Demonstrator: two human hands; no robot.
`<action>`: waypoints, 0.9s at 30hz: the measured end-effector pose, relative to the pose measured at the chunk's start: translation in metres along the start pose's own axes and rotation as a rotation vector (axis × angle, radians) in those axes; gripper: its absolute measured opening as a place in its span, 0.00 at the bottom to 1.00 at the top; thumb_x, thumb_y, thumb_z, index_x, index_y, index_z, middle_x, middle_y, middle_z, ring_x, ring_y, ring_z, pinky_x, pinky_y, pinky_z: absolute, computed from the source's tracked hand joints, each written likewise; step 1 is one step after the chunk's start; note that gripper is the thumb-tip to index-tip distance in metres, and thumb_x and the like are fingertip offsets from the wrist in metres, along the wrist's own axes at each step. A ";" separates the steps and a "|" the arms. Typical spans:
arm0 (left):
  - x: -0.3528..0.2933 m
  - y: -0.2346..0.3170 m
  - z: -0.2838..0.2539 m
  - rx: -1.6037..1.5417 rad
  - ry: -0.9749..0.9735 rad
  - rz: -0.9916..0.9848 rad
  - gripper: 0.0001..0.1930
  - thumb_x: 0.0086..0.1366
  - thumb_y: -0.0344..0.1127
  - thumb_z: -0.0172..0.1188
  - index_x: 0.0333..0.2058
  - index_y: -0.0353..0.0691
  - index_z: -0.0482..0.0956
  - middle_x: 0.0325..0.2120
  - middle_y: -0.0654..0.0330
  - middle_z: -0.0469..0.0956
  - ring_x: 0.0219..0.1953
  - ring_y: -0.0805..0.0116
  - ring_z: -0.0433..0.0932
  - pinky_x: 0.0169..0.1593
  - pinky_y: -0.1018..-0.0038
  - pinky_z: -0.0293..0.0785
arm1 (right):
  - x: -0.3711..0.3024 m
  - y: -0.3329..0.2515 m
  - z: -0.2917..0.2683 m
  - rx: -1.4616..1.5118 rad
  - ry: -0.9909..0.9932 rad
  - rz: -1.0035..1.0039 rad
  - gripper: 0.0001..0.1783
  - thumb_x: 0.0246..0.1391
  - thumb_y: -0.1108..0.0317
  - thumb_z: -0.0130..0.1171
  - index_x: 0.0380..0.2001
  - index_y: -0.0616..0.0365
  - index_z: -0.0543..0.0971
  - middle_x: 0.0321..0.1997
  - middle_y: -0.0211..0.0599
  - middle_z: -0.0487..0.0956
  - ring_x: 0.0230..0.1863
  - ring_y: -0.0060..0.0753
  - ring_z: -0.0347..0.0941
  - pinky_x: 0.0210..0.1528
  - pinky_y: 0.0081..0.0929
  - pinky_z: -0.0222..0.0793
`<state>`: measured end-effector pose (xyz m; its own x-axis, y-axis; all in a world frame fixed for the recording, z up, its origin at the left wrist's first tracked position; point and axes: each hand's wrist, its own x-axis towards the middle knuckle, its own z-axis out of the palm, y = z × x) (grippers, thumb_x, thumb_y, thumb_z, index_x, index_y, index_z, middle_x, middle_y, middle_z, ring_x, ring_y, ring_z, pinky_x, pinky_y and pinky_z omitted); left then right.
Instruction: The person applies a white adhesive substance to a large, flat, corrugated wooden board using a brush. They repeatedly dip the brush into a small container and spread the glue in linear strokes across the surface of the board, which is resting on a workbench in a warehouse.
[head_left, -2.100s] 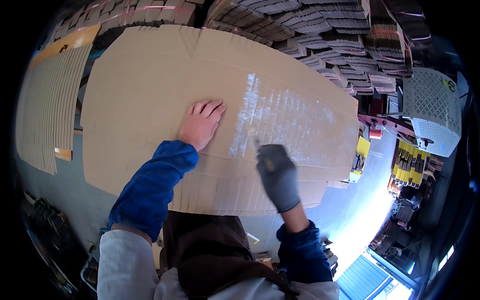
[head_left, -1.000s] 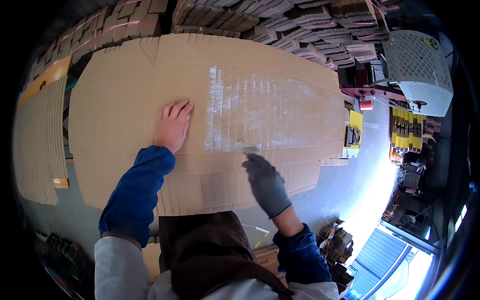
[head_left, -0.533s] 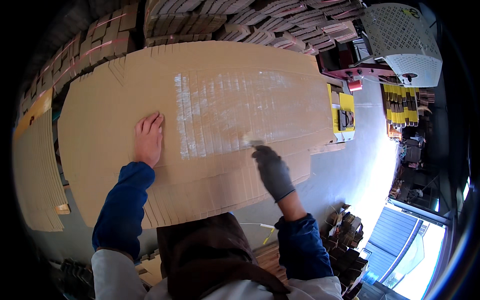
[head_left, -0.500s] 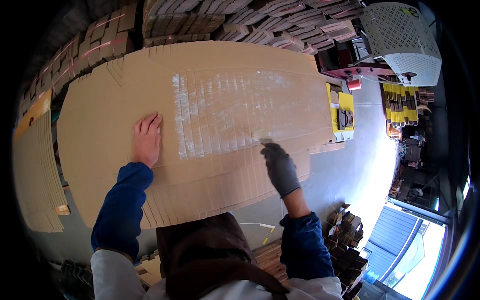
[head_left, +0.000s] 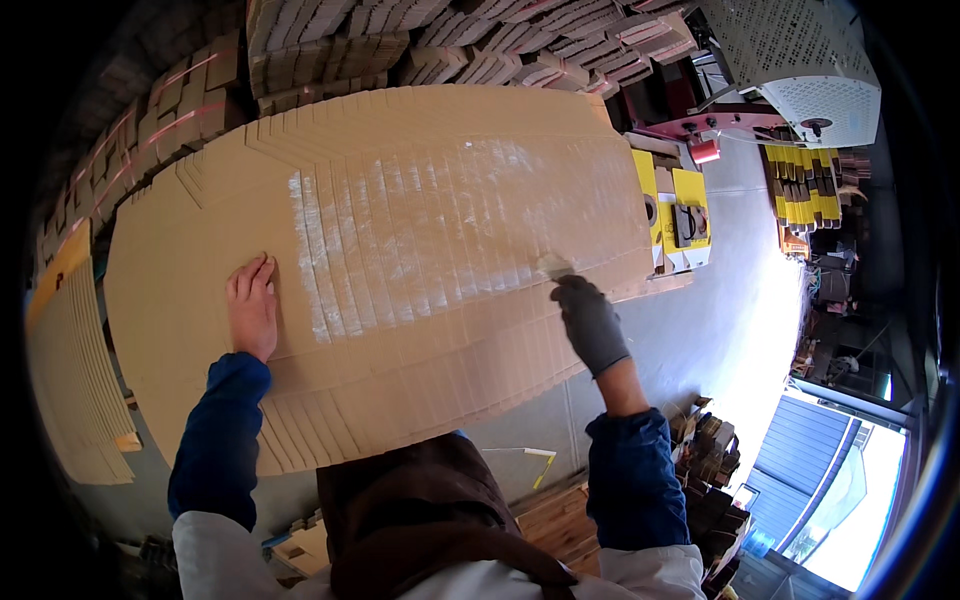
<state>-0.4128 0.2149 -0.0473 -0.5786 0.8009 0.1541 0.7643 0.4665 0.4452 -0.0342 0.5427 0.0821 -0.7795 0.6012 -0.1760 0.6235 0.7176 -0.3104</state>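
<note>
Fanned, overlapping cardboard sheets (head_left: 250,300) spread across the middle of the view. White wet-looking streaks (head_left: 400,230) cover the stepped strips at their centre and right. My right hand (head_left: 592,322), in a dark grey glove, is closed around a brush (head_left: 553,266); only its pale bristle end shows, touching the cardboard at the lower right of the streaks. My bare left hand (head_left: 252,305) lies flat on the sheets left of the streaks, fingers stretched out and holding nothing.
Another stack of cardboard sheets (head_left: 75,370) stands at the far left. Bundled cardboard (head_left: 330,65) is piled along the back. A machine with a perforated grey cover (head_left: 795,70) stands at the back right, near yellow boxes (head_left: 690,195). Dark stacked pieces (head_left: 705,450) lie at the lower right.
My right hand has moved right with the brush along the lower edge of the streaks. My left hand sits further left and lower in view, and the sheets' stepped edges look more spread.
</note>
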 end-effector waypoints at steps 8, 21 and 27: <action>-0.001 -0.002 -0.001 0.044 -0.024 -0.007 0.21 0.68 0.25 0.47 0.59 0.40 0.72 0.61 0.56 0.69 0.61 0.49 0.63 0.67 0.59 0.59 | -0.007 0.005 0.000 0.015 -0.063 -0.063 0.09 0.54 0.75 0.54 0.37 0.53 0.81 0.54 0.38 0.78 0.50 0.49 0.76 0.48 0.44 0.77; -0.001 0.000 -0.001 0.052 -0.007 -0.030 0.19 0.67 0.25 0.49 0.57 0.39 0.73 0.59 0.54 0.70 0.61 0.48 0.64 0.66 0.59 0.60 | -0.003 -0.023 -0.015 -0.029 0.009 -0.085 0.09 0.53 0.75 0.55 0.37 0.54 0.81 0.51 0.37 0.78 0.48 0.46 0.76 0.47 0.41 0.76; 0.002 0.005 -0.008 0.057 -0.013 -0.006 0.20 0.65 0.27 0.54 0.56 0.41 0.73 0.59 0.55 0.70 0.59 0.48 0.65 0.65 0.58 0.62 | 0.024 -0.021 -0.008 0.188 0.217 -0.007 0.09 0.52 0.77 0.60 0.38 0.57 0.80 0.44 0.47 0.81 0.41 0.50 0.80 0.42 0.39 0.78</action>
<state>-0.4119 0.2161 -0.0378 -0.5796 0.8027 0.1405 0.7761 0.4912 0.3953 -0.0653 0.5452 0.0920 -0.7398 0.6724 0.0245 0.5805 0.6562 -0.4822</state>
